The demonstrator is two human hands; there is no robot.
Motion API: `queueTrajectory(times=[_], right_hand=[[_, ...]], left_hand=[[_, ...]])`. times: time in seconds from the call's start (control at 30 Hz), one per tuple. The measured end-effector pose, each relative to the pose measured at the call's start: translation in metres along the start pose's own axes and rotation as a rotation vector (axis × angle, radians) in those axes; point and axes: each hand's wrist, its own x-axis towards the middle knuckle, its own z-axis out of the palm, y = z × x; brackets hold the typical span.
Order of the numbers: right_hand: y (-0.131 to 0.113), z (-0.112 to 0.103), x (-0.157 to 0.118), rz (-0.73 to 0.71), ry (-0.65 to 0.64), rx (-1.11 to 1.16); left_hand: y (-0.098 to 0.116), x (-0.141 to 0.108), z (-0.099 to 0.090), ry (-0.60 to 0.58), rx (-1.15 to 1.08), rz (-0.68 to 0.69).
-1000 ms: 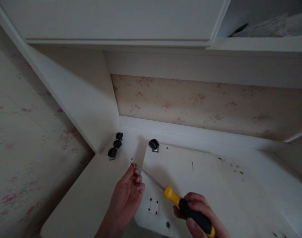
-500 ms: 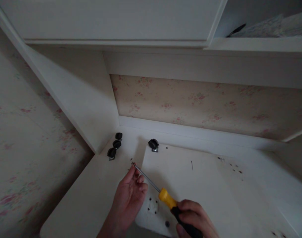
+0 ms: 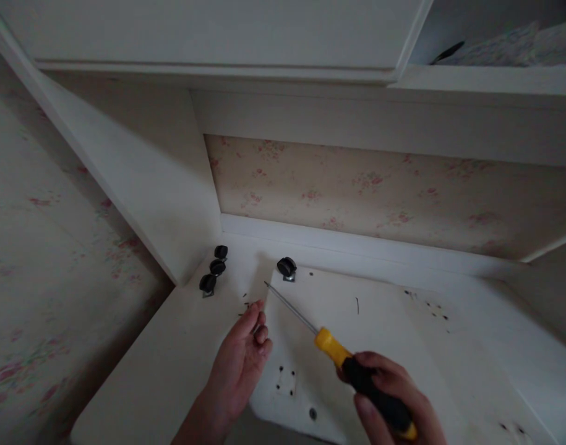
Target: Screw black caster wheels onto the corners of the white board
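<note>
Screwdriver (image 3: 330, 343) and fingers have parted: half a second ago its tip met my left fingertips, and now it hangs beyond them, over the left edge of the white board (image 3: 380, 358). Nearest me, my right hand (image 3: 391, 392) is closed around the black and yellow handle, the shaft slanting away to the left. Whether anything sits on the tip, I cannot tell. My left hand (image 3: 239, 368) is palm up, thumb and fingertips drawn together just left of the board; I cannot tell whether they pinch something small.

The board lies flat on the white desk (image 3: 157, 364). Towards its near left corner are a round dark fitting (image 3: 313, 413), close to the near edge, and, a little farther in, four dark holes (image 3: 292, 373). Just past my left fingertips, a few small dark pieces (image 3: 246, 304) lie on the desk. Farther off, a thin dark mark (image 3: 357, 305) shows on the board, and one black caster (image 3: 287, 267) rests at its far left corner. Three more casters (image 3: 217, 267) stand in a row on the desk, near the side panel (image 3: 153, 167). Behind the desk is flowered wallpaper (image 3: 357, 191).
</note>
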Motion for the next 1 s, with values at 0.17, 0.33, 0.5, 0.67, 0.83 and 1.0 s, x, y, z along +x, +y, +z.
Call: queueTrajectory(times=[0.17,0.33,0.5,0.67,0.83,1.0], right_hand=[[0.018,-0.006,0.050,0.090,-0.140,-0.070],[0.039,0.007,0.078,0.059,-0.223,-0.229],[0.041,0.016,0.089,0.020,-0.238,-0.351],[0.032,0.023,0.096,-0.033,-0.237,-0.443],[0.027,0.028,0.101,-0.090,-0.213,-0.489],[0.026,0.030,0.106,-0.055,-0.176,-0.481]], left_hand=[[-0.002,0.008,-0.024,0.033,0.294,0.184],[-0.004,0.011,-0.042,0.139,0.658,0.305],[-0.009,0.008,-0.048,0.098,0.755,0.255],[-0.017,0.013,-0.054,0.117,0.773,0.290],[-0.020,0.015,-0.060,0.113,0.861,0.306],[-0.016,0.024,-0.059,0.109,0.927,0.324]])
